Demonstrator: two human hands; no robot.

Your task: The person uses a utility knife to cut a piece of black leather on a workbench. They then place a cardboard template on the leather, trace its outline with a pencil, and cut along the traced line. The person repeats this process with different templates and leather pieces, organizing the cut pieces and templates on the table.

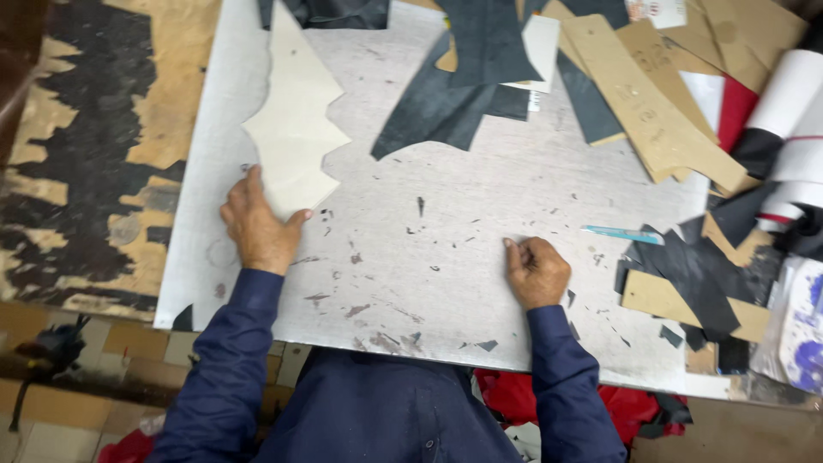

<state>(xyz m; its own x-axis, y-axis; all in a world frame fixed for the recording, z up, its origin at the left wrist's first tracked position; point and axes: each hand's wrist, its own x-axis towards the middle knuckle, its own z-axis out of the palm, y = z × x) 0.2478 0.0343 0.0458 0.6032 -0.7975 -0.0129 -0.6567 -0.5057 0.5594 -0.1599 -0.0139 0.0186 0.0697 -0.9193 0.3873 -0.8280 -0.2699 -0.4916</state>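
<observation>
Grey cutting board (446, 223) on a worn wooden bench (94, 154), both hands down on it, well apart.

Left hand (257, 227) lies flat, fingers spread, pinning the lower end of a cream jagged-edged cut piece (291, 129) near the board's left side. Right hand (536, 273) rests curled on bare board near the front edge; cannot tell if it grips anything. Dark grey leather pieces (454, 86) lie at the board's top, overlapping tan cardboard patterns (651, 111) to the right. Small light-blue tool (621, 233) lies just right of the right hand. Black and tan scraps (686, 283) crowd the right edge, white rolls (793, 120) beyond. Tiny dark offcuts are scattered between the hands. Blue sleeves, red fabric (514, 399) below.
</observation>
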